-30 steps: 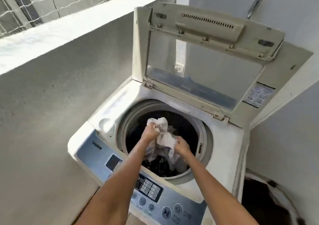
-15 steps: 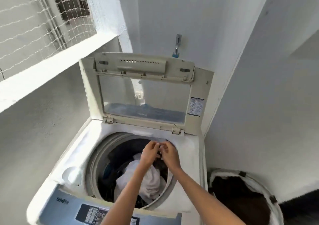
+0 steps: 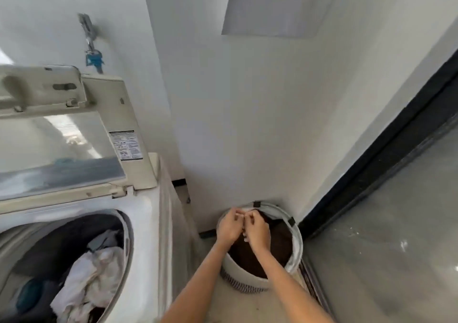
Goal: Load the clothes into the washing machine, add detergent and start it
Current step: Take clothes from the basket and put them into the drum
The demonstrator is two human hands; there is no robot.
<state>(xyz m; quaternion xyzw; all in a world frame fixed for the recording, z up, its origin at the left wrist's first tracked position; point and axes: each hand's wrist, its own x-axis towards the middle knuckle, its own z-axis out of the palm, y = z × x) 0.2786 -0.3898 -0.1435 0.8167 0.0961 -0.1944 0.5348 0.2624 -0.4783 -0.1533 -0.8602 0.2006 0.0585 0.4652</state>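
Reaching into the laundry basket [image 3: 296, 242] at lower centre with both hands, left hand [image 3: 229, 227] and right hand [image 3: 257, 231] side by side. Fingers curled, pinching something small and pale; cannot tell what. Washing machine [image 3: 148, 223] lower left, lid [image 3: 119, 114] up for loading, clothes [image 3: 86, 278] already in the drum.

A metal tap [image 3: 89, 34] with a blue fitting hangs on the white wall [image 3: 247, 99]; a dark-framed glass door [image 3: 396, 211] stands right.
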